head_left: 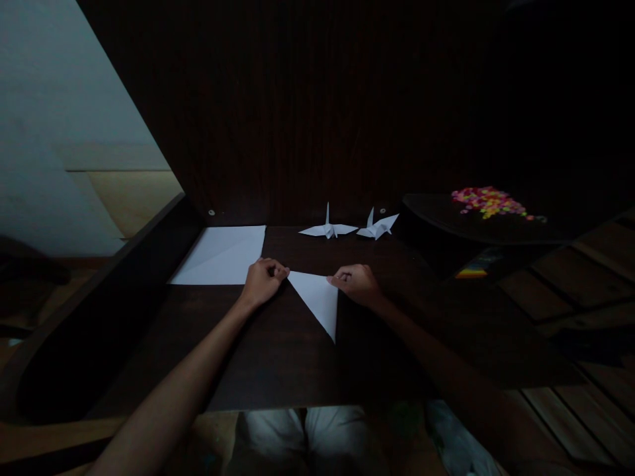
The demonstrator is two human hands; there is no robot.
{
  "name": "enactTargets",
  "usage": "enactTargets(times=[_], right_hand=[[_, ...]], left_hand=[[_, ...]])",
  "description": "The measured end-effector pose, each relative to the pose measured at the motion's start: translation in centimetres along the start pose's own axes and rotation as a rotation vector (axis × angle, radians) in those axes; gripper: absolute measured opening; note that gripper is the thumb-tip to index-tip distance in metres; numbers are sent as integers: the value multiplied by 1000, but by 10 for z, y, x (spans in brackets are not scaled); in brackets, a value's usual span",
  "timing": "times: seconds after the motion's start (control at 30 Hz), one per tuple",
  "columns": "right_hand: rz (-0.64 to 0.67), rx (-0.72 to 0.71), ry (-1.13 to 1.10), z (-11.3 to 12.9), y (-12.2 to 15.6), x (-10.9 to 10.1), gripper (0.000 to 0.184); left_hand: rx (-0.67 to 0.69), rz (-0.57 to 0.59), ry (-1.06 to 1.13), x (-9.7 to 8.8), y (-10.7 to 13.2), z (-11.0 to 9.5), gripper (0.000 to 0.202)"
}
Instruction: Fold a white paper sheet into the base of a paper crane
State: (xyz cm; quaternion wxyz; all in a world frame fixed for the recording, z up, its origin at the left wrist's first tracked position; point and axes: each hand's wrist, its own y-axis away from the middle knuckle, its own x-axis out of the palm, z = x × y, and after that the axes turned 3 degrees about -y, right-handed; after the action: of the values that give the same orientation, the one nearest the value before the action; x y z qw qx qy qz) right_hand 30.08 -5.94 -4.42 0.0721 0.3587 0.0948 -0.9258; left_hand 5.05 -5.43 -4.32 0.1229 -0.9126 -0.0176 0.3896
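A white sheet of paper folded into a triangle (318,301) lies on the dark wooden desk, one point toward me. My left hand (264,281) pinches its left corner between thumb and finger. At the upper right corner, my right hand (358,283) has its fingers closed on the paper's edge. To the left, a stack of white paper (223,254) rests flat, partly behind my left hand; a diagonal line crosses its top sheet. Two folded paper cranes, one on the left (328,229) and one on the right (378,228), stand at the back.
A dark raised shelf (436,215) at right bears a heap of small colourful pieces (489,200). A tall dark panel (297,112) closes off the back of the desk. On the left runs a raised side board (99,297). Wooden slats show at far right.
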Motion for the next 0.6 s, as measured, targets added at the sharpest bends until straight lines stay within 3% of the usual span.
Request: enactTargets(times=[0.3, 0.6], right_hand=[[-82, -57, 227, 0, 4, 3, 16], [28, -15, 508, 16, 14, -3, 26]], left_hand=[[90, -3, -138, 7, 1, 5, 19], [124, -7, -180, 7, 1, 5, 20]])
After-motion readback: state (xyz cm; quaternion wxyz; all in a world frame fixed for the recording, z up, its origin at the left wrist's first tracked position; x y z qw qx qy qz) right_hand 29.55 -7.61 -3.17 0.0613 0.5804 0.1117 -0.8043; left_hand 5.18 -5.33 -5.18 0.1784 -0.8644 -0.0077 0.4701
